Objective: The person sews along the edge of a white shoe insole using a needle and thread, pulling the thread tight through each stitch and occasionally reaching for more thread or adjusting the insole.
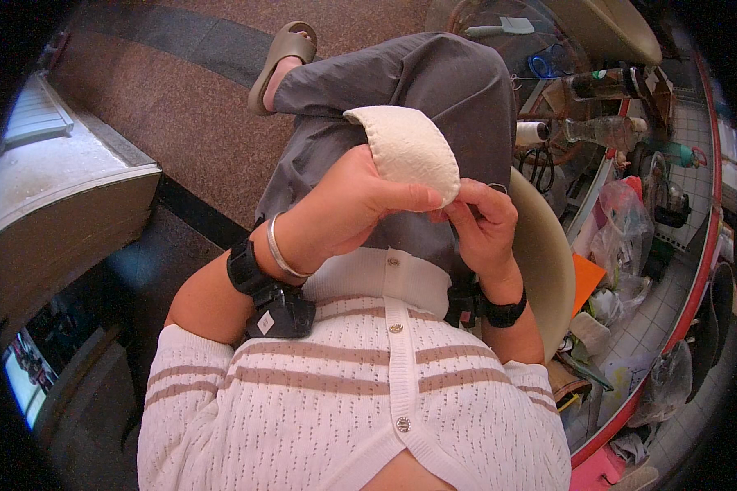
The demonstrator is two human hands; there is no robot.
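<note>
Above my lap I hold a cream fabric insole (413,151), bent in a curve, with a row of stitches along its edge. My left hand (373,196) is closed on its lower left part, the thumb lying across the near edge. At the right-hand corner the thumb and fingers of my right hand (487,217) are pinched together on the edge. A thin dark line shows by the right knuckles, too fine to name. Whether a needle sits between the right fingertips is hidden.
To the right stand a white thread spool (532,132), a clear glass bottle (602,131) and plastic bags (626,217). An orange sheet (586,280) lies beside my beige chair (549,270). A white-topped cabinet (74,184) is at the left. My sandalled foot (282,69) extends ahead.
</note>
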